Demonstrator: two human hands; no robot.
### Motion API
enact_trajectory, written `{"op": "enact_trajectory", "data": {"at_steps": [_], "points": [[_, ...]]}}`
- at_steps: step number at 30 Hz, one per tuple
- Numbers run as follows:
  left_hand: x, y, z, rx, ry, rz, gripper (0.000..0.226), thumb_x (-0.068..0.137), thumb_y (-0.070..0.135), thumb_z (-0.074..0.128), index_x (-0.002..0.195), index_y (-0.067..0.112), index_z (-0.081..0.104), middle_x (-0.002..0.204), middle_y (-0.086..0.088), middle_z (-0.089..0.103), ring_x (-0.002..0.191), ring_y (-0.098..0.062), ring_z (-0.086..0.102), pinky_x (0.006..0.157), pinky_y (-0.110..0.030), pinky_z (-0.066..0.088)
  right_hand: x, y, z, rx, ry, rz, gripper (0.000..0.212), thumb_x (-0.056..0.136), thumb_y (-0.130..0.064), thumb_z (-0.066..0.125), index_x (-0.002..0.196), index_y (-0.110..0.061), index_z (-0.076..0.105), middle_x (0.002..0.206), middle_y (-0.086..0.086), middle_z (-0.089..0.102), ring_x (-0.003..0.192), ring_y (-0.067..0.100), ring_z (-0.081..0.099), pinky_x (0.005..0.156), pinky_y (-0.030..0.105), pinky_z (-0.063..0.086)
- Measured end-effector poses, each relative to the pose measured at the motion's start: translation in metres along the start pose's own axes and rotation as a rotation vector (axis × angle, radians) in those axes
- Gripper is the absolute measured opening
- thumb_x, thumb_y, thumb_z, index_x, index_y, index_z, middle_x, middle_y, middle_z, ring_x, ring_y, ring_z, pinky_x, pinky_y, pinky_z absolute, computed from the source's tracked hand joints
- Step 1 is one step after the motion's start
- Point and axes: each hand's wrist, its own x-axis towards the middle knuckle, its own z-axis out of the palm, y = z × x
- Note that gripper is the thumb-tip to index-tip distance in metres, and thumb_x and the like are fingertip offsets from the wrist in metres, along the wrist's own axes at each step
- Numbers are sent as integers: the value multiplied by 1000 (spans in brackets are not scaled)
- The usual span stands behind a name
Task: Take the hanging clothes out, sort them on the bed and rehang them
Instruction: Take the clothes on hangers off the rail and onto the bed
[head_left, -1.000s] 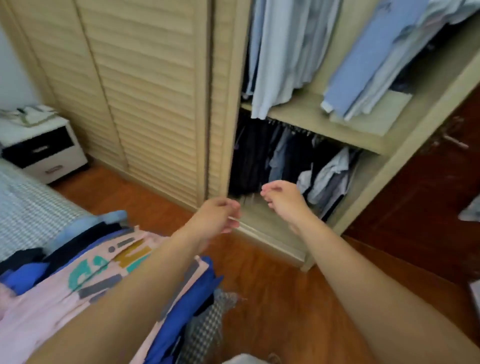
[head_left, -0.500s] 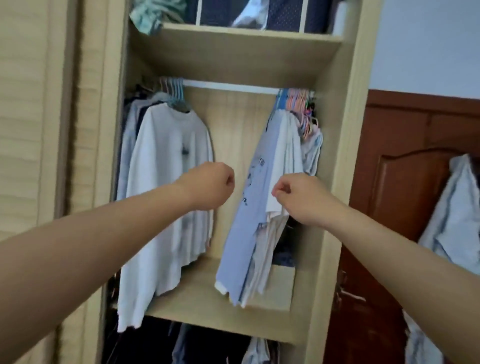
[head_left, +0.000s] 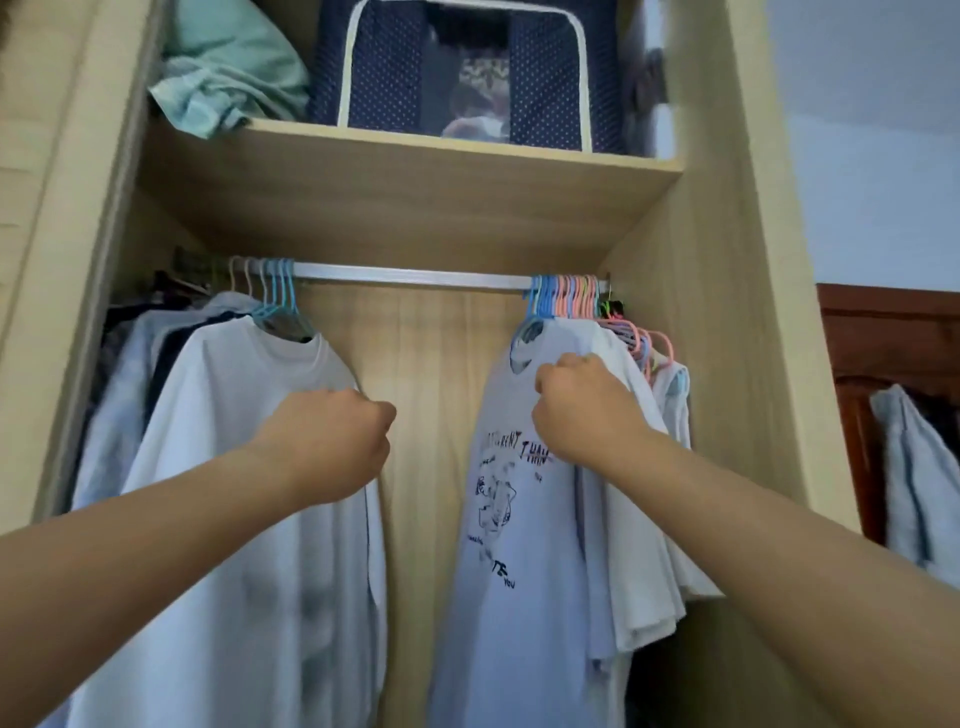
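Two bunches of clothes hang from the rail (head_left: 415, 277) on pastel hangers (head_left: 563, 296) — a plain white T-shirt (head_left: 249, 467) fronts the left group, a pale printed T-shirt (head_left: 514, 519) fronts the right, with white garments (head_left: 639, 545) pressed behind it.

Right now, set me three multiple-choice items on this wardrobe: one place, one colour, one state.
1. Where is the navy dotted storage box?
A. on the shelf above the rail
B. hanging from the rail
C. on the floor

2. What colour is the hanger of the plain white shirt at left?
A. black
B. blue
C. red

3. What is the right hand doing?
A. lying flat on the shelf
B. holding a bare hanger
C. gripping the printed shirt

Answers: 1 A, it sits above the rail. 2 B, blue hooks show above its collar. 3 C, its fingers curl into the fabric near the collar.
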Motion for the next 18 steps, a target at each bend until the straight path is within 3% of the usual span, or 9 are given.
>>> {"op": "enact_trajectory", "data": {"at_steps": [3, 7, 11, 14, 16, 18], "points": [[21, -20, 20, 3, -31, 1, 18, 96, 29, 38, 91, 20, 52, 99, -3, 66, 87, -30, 64, 74, -37, 53, 35, 19, -1, -196, 131, 95, 28, 86, -14, 53, 112, -4, 60, 116, 17, 55, 108, 36, 46, 83, 41, 40], [13, -57, 37, 174, 73, 28, 14, 93, 31, 41, 91, 25, 53, 93, 2, 65, 86, -24, 63, 70, -34, 40, 72, 24, 8, -410, 26, 226, 30, 87, -19, 51, 114, -11, 62, 122, 14, 55, 114, 35, 43, 92, 42, 37], [0, -119, 58, 286, 239, -46, 15, 70, 16, 51, 71, 7, 64, 69, -16, 58, 69, -37, 59, 67, -45, 43, 97, 3, 32, -591, -76, 318, 27, 91, -25, 48, 111, -20, 66, 118, 9, 62, 110, 30, 47, 94, 39, 33], [-13, -151, 74, 346, 241, -20, 4, 67, 8, 58, 64, 5, 60, 66, -18, 51, 68, -37, 54, 66, -48, 39, 118, -10, 30, -287, -150, 328, 28, 93, -18, 52, 118, -10, 64, 121, 13, 61, 110, 32, 58, 84, 36, 43], [-22, -163, 86, 391, 249, 38, 16, 74, 13, 47, 66, 8, 60, 70, -16, 50, 72, -37, 53, 68, -49, 39, 131, -19, 21, 143, -196, 372, 24, 96, -9, 50, 114, -1, 63, 121, 20, 62, 108, 36, 61, 81, 37, 48], [-31, -170, 90, 404, 248, 88, 23, 78, 19, 40, 69, 10, 59, 75, -15, 50, 77, -37, 53, 73, -51, 41, 140, -27, 16, 655, -214, 500, 17, 98, -2, 44, 101, 0, 60, 107, 22, 62, 92, 34, 63, 74, 37, 50]]}}
